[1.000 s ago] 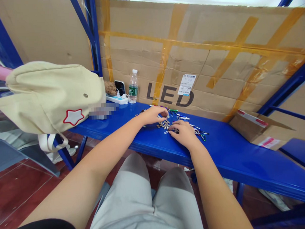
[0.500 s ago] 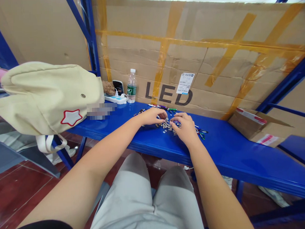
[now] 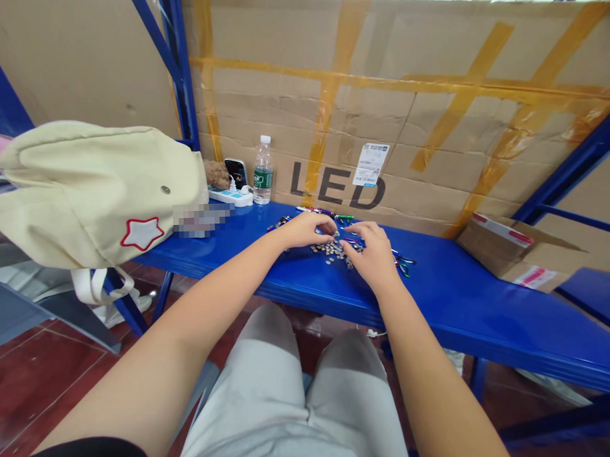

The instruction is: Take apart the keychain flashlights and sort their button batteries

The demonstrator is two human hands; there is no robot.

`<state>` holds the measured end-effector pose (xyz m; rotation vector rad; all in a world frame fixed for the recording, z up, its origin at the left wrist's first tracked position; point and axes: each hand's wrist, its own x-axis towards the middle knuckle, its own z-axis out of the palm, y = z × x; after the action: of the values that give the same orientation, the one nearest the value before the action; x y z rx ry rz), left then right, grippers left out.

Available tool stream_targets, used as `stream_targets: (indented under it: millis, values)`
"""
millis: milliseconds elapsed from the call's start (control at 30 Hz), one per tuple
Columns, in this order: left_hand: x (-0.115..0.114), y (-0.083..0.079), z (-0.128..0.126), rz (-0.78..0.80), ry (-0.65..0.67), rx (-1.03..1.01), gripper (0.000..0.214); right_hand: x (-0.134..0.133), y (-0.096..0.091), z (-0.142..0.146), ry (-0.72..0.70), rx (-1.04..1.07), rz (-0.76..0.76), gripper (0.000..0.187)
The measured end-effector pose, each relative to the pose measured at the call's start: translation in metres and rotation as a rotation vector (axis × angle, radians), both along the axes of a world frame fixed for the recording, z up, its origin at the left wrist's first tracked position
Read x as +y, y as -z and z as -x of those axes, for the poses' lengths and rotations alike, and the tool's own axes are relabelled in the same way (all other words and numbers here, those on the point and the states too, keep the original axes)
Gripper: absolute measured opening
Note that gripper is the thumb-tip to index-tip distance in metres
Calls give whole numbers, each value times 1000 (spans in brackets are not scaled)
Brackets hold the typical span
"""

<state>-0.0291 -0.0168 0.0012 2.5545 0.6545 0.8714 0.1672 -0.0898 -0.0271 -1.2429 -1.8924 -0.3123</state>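
Blue steel shelf (image 3: pixel 468 303) running across the view, with a loose heap of small silvery metal discs (image 3: pixel 330 251) lying on it near the middle, between both hands. Left hand (image 3: pixel 305 230) resting at the heap's left side, fingers (image 3: pixel 329 224) curved downward, tips at the discs; right hand (image 3: pixel 373 256) just right of the heap, fingers (image 3: pixel 352 235) bent and slightly spread, tips reaching in from the right. Neither clenched nor fully released; any disc pinched between the fingertips too small to tell. Colourful carabiner clips (image 3: pixel 404 265) just beside the right hand, toward the right. Slim multicoloured pens (image 3: pixel 319 212) along the far edge of the shelf. Farther left, a white power strip (image 3: pixel 228 197), a smartphone (image 3: pixel 236 172), a brown fuzzy object (image 3: pixel 216 173) and a water bottle (image 3: pixel 263 171), all against a taped cardboard sheet (image 3: pixel 330 87) printed "LED". Cream canvas bag (image 3: pixel 83 189) with a star patch at the left end, open cardboard box (image 3: pixel 500 248) at the right end.
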Motion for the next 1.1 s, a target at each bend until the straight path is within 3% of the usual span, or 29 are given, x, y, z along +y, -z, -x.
stream_targets:
  millis: [200, 667, 867, 1100]
  values:
    - [6, 0, 2, -15, -64, -19, 19, 0, 11, 3, 42, -99, 150, 5]
    - [8, 5, 2, -34, -26, -5, 18, 25, 17, 1, 31, -183, 371, 9]
    - [10, 6, 2, -21, -13, -7, 18, 21, 19, -1, 23, -100, 302, 11]
    - [4, 3, 1, 5, 22, 19, 19, 20, 1, -2, 23, 78, 110, 15]
